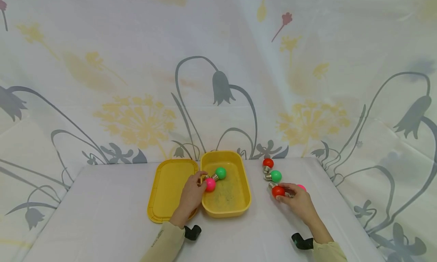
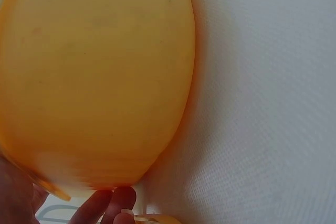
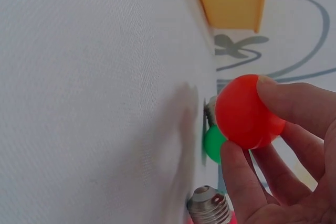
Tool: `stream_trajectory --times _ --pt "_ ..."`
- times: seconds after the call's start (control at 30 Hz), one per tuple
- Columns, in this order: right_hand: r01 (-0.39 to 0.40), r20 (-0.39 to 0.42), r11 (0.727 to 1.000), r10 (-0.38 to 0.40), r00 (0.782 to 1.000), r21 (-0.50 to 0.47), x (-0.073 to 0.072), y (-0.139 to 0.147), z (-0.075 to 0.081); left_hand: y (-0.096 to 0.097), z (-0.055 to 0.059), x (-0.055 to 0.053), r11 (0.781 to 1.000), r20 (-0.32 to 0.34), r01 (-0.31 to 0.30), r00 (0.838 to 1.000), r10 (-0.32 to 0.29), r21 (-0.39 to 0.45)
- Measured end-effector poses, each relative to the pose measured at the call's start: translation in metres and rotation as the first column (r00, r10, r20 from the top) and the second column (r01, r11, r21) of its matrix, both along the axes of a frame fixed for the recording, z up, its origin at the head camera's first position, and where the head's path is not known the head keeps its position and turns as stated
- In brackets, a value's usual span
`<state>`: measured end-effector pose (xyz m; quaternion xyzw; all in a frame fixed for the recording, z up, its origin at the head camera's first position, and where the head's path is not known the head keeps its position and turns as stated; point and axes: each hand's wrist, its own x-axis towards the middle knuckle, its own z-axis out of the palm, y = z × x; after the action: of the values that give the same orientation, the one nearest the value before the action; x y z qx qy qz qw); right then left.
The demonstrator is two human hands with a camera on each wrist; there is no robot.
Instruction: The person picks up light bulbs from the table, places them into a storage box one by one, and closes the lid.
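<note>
My left hand (image 1: 192, 193) grips the left rim of a yellow plastic box (image 1: 246, 193). In the left wrist view its fingers (image 2: 122, 203) lie against the outer wall. Inside the box, a pink light bulb (image 1: 210, 185) sits right by the thumb, and a green bulb (image 1: 220, 173) lies beside it. My right hand (image 1: 298, 201) pinches a red bulb (image 3: 247, 111) between thumb and fingers, raised over the table. Behind that hand a pink bulb (image 1: 302, 187) is partly hidden. Farther back lie another green bulb (image 1: 276, 176) and another red bulb (image 1: 268, 163).
A yellow lid (image 1: 174, 186) lies flat to the left of the box, partly under my left forearm. White cloth covers the table (image 1: 102, 216), and a flower-printed sheet (image 1: 218, 121) rises behind it. Black camera mounts (image 1: 302, 241) are worn at both wrists.
</note>
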<state>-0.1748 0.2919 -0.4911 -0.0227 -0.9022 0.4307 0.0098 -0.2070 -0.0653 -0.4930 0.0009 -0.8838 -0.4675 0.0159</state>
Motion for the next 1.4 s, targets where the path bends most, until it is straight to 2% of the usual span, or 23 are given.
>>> stream_trajectory --times 0.3,0.97,1.4 --pt "-0.018 -0.042 1.0 0.018 0.999 0.018 0.0 -0.001 0.003 0.0 0.0 0.0 1.0 -0.005 0.0 1.0 0.0 0.002" --pt "-0.046 -0.078 0.998 0.042 0.996 -0.041 0.003 -0.005 0.017 0.0 -0.002 0.0 1.0 -0.007 -0.005 1.0 0.005 -0.005" --pt "-0.065 -0.114 0.997 0.06 0.992 -0.046 0.003 -0.009 0.016 0.0 -0.004 -0.001 1.0 -0.001 -0.005 1.0 0.005 -0.004"
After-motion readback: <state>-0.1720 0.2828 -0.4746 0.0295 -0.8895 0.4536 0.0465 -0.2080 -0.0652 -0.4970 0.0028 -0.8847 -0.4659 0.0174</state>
